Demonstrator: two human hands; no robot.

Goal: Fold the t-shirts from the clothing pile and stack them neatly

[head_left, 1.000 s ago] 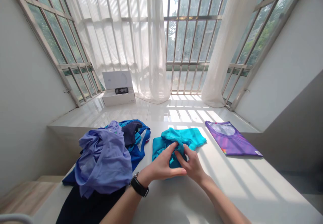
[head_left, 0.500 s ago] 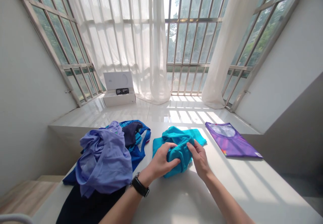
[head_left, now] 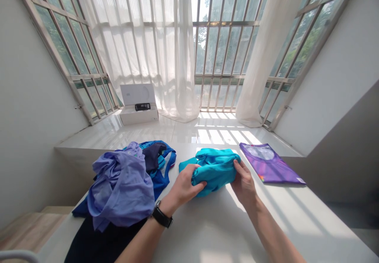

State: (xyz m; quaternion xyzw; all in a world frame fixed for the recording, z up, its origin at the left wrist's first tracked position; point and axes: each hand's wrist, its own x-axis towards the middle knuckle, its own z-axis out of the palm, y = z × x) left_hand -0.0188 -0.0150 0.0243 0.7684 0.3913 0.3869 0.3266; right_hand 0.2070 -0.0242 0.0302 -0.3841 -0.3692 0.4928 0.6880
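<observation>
A crumpled teal garment point(head_left: 214, 168) sits on the white table point(head_left: 225, 231) in front of me. My left hand point(head_left: 183, 186), with a black watch on the wrist, grips its left side. On its right edge my right hand point(head_left: 244, 180) grips the cloth, stretching it between both hands. Part of the garment is bunched behind my fingers.
A pile of lavender, blue and dark clothes point(head_left: 124, 184) lies at the left. A folded purple shirt point(head_left: 271, 164) lies flat at the right. Behind the table is a glossy white sill with an open white box point(head_left: 138, 105), sheer curtains and barred windows.
My hands, close together on the teal garment a second ago, have moved apart to its left and right sides, spreading and lifting the cloth slightly.
</observation>
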